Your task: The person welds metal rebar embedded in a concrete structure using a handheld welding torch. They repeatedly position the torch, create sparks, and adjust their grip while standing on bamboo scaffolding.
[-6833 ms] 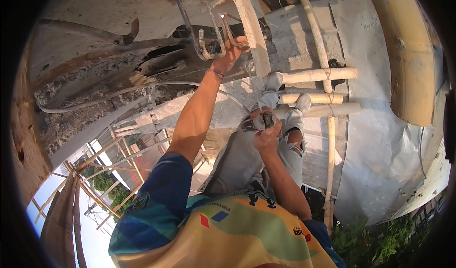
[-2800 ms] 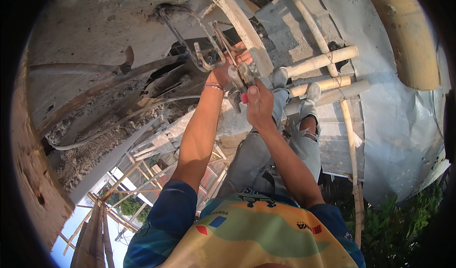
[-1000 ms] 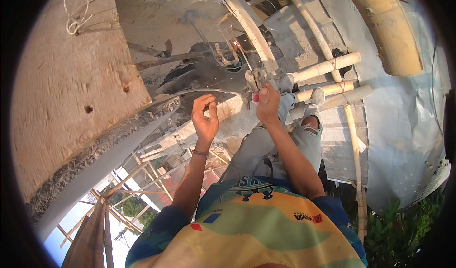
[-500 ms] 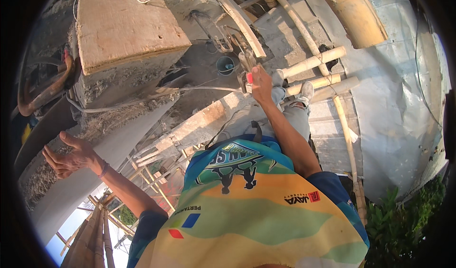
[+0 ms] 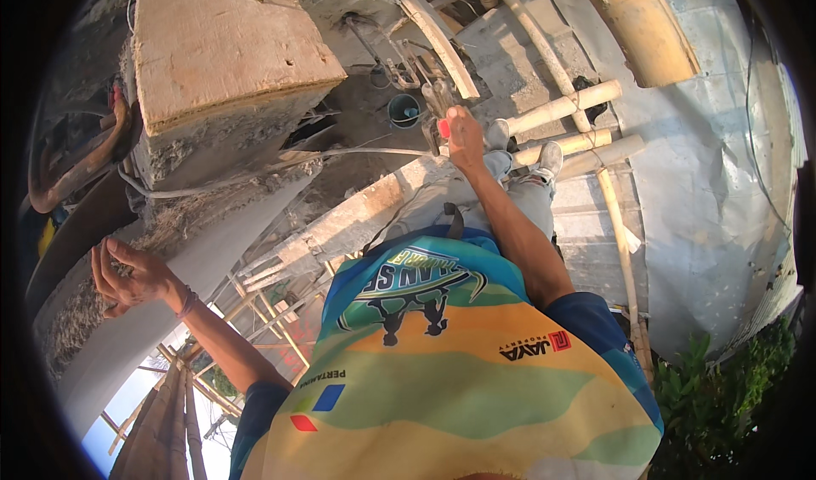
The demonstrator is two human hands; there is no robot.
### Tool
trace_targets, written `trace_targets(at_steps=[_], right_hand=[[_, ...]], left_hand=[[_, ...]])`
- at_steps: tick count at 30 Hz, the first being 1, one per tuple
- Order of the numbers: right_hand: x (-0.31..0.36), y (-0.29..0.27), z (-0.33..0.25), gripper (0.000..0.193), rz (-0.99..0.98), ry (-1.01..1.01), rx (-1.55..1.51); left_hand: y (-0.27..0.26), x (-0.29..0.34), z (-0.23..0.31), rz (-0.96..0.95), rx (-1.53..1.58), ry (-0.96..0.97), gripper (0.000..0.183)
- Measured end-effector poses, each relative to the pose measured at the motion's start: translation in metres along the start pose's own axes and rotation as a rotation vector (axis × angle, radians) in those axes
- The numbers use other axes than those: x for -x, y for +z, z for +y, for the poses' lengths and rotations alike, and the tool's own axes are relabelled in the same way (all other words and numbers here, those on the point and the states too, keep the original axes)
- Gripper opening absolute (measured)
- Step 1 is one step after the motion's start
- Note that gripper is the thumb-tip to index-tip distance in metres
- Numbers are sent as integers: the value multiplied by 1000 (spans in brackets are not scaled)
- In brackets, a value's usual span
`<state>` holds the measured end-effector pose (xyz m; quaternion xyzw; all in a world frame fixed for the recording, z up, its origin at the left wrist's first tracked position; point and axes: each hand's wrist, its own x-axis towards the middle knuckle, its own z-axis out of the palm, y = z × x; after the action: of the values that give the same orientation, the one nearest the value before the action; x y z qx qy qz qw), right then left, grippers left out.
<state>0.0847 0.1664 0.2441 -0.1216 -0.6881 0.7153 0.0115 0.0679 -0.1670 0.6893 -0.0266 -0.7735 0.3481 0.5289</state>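
Observation:
My right hand [image 5: 465, 138] is closed around a tool with a red handle [image 5: 444, 129]; my fingers hide most of it, and its exact kind cannot be made out. Greyish metal pieces [image 5: 438, 97] lie close beyond that fist, beside the curved wooden strip. Out to the left, my left hand [image 5: 134, 278] is held over the rough, crumbly mortar edge [image 5: 72, 323] of a pale wall. Its fingers curl loosely with a gap between them and the thumb, and no object shows in it. Whether the fingertips touch the mortar cannot be told.
A plywood board [image 5: 229, 51] caps a rough concrete block at upper left. A grey hose [image 5: 183, 193] runs along the ledge. A dark bucket [image 5: 404, 111] stands below. Lashed bamboo poles [image 5: 565, 110] cross beside my feet. Metal sheeting [image 5: 705, 199] spreads at right.
My left hand has shifted slightly right, its fingers curling in from a spread pose. My right hand keeps its grip on the red-handled tool and has risen slightly in view.

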Motion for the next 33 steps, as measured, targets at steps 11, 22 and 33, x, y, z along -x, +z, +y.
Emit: trace_targets(at_steps=[11, 22, 33], right_hand=[[-2, 5, 6, 58, 18, -40, 53], [-3, 5, 4, 56, 3, 12, 64], [-4, 4, 1, 54, 14, 19, 55]], left_hand=[[2, 2, -1, -5, 20, -40, 35], [2, 3, -2, -20, 4, -17, 32], [1, 2, 0, -10, 25, -21, 33]])
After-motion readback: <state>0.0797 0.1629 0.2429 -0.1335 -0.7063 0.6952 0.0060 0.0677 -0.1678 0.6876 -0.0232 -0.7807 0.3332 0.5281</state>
